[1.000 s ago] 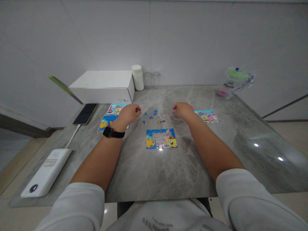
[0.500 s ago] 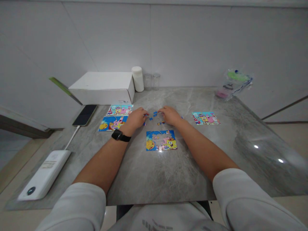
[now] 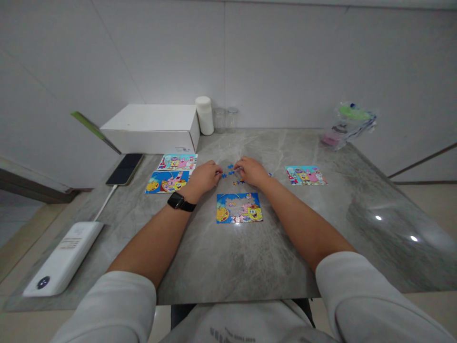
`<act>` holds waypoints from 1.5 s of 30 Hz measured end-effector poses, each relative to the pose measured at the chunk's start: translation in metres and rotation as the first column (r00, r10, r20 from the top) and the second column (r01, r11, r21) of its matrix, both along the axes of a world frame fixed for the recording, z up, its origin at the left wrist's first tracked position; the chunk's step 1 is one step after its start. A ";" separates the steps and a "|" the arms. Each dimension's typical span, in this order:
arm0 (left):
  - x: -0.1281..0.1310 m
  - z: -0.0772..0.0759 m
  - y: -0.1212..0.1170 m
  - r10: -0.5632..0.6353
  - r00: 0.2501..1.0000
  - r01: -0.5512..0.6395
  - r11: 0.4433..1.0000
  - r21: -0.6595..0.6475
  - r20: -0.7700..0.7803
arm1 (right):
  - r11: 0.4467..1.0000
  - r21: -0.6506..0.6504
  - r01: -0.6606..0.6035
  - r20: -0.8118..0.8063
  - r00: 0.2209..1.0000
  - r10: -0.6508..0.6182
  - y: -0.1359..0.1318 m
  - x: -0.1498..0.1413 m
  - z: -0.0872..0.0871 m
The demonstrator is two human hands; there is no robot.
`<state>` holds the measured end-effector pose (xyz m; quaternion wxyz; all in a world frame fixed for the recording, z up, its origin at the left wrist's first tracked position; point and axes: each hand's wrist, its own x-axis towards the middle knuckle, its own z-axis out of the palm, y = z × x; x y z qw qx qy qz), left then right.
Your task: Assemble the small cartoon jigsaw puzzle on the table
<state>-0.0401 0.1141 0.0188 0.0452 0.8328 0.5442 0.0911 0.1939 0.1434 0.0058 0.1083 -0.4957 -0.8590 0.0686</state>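
Note:
A partly filled jigsaw puzzle lies flat in front of me, its grey gap showing in the middle and a few joined pieces inside. Beyond it are several loose blue puzzle pieces between my hands. My left hand, with a black watch on the wrist, is curled with fingertips down beside these pieces; whatever is under its fingers is hidden. From the right, my right hand reaches to the same pieces, thumb and forefinger slightly apart at their edge. More pieces lie below its fingers, partly covered.
Picture cards lie at left and right. Behind stand a white box, a white bottle and clear jars. A phone is cabled to a white power bank. A plastic bag sits back right.
My left hand has shifted slightly right and nearer, covering a piece that showed beside it. The blue pieces between my hands have moved slightly apart. My right hand has barely moved.

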 end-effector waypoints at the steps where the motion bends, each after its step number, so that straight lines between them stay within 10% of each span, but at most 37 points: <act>1: 0.001 0.000 -0.001 0.002 1.000 -0.002 1.000 -0.002 -0.003 | 1.000 0.002 0.001 -0.001 1.000 -0.001 0.000 0.000 0.000; 21: 0.008 -0.003 -0.003 0.010 1.000 -0.010 1.000 -0.016 -0.020 | 0.999 -0.026 -0.044 -0.025 0.999 0.044 0.001 -0.003 0.000; 29: 0.001 0.001 -0.001 -0.033 0.997 0.028 0.997 -0.078 -0.064 | 0.956 0.019 0.294 -0.072 0.954 -0.292 0.019 0.052 0.037; 34: -0.002 0.002 0.001 -0.046 0.996 0.038 0.994 -0.101 -0.078 | 0.883 -0.089 0.461 0.129 0.884 -0.449 0.021 0.088 0.059; 45: -0.002 0.003 0.003 -0.036 0.999 0.035 0.997 -0.068 -0.017 | 0.868 -0.273 0.415 0.502 0.831 -0.239 0.024 0.087 0.039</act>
